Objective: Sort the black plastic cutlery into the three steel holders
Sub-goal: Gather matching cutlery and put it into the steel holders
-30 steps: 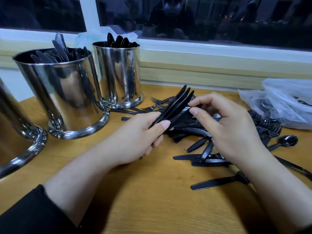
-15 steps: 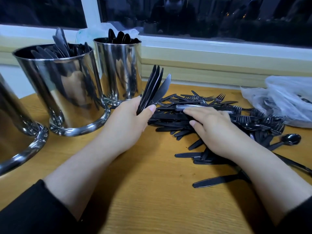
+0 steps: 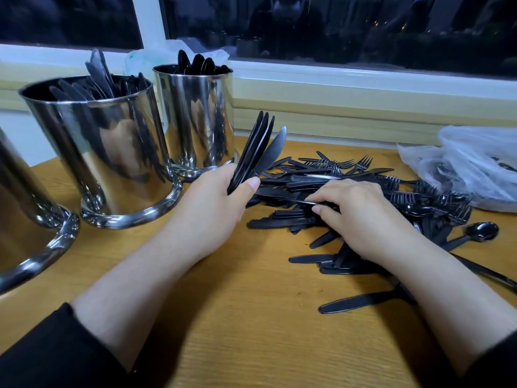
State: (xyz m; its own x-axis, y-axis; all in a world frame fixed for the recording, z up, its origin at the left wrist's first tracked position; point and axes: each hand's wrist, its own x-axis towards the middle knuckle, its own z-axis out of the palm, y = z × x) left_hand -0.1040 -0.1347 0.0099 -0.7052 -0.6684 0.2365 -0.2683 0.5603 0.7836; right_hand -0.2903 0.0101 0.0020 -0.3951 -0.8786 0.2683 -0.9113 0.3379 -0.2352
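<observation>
Dark window glass runs across the back above a pale sill, and below it a wooden tabletop (image 3: pixel 251 317) carries everything I am working with. My left hand (image 3: pixel 212 203) is clenched around a bundle of knives (image 3: pixel 257 149), thumb pressed across the handles, the blades fanning up and away from my palm, tilted to the right. Just beyond the fingers of that hand stands the far steel holder (image 3: pixel 195 116), with spoon bowls showing above its rim. To the left of my left hand, close by, is the middle steel holder (image 3: pixel 103 152), with knives standing inside it. Further left, cut off by the frame edge, is the near steel holder (image 3: pixel 25 219); I cannot tell what it contains.

My right hand (image 3: pixel 361 217) lies palm down on the cutlery pile (image 3: pixel 335 186), which spreads out under and beyond my fingers, a jumble of forks, knives and spoons. My fingertips (image 3: pixel 316 198) and thumb pinch a thin piece from the heap; I cannot tell which kind it is. A single spoon (image 3: pixel 475 233) lies to the right of that hand, apart from the heap, and a lone knife (image 3: pixel 361 302) lies beside my right forearm. Well to the right of my right hand sits a crumpled clear plastic bag (image 3: pixel 470 166).
</observation>
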